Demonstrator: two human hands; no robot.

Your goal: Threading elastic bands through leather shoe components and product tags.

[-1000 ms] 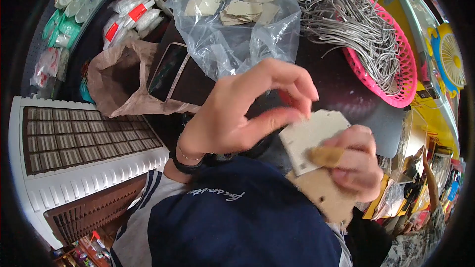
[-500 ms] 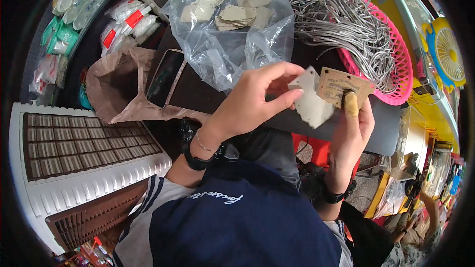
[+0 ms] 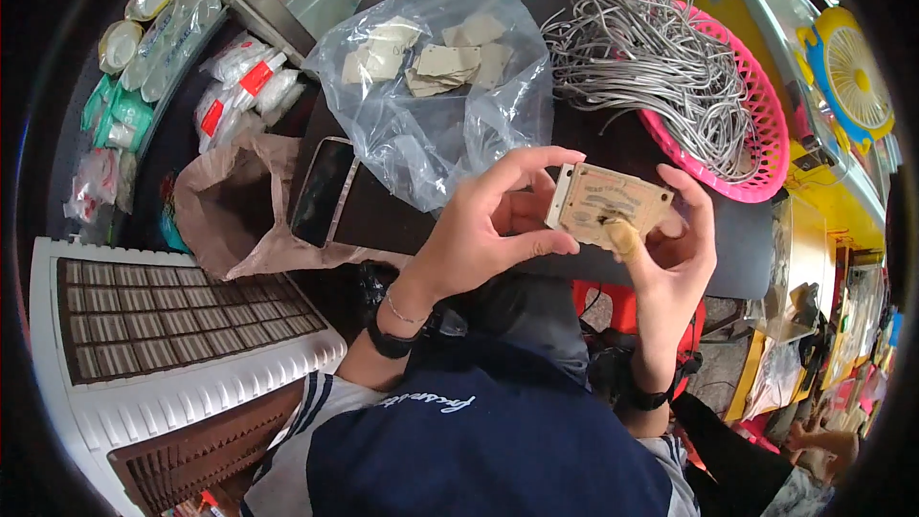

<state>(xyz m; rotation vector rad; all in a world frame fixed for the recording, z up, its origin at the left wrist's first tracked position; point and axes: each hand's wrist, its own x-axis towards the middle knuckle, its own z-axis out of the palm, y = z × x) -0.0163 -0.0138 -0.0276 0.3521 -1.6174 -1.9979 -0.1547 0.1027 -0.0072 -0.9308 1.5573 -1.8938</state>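
A small stack of brown printed cards (image 3: 608,193) with punched holes is held up between my two hands above the dark table. My left hand (image 3: 493,215) pinches its left edge, index finger on top and thumb below. My right hand (image 3: 684,235) grips the right side, its thumb, wearing a yellowish finger cover (image 3: 624,239), pressed on the printed face. A pale edge shows at the stack's left side. Beyond my left hand, a clear plastic bag (image 3: 383,129) lies spread on the table with several plain beige cards (image 3: 448,62) on it.
A pink basket (image 3: 773,134) heaped with grey cords (image 3: 661,67) stands at the far right. Left of the plastic bag lie a phone (image 3: 324,191) and an open brown bag (image 3: 206,196). A white air cooler (image 3: 191,402) stands at left. A red stool (image 3: 613,304) is under the table.
The pale, plain-faced cards in my left hand and the printed cards in my right have come together into one stack. The view has shifted slightly.
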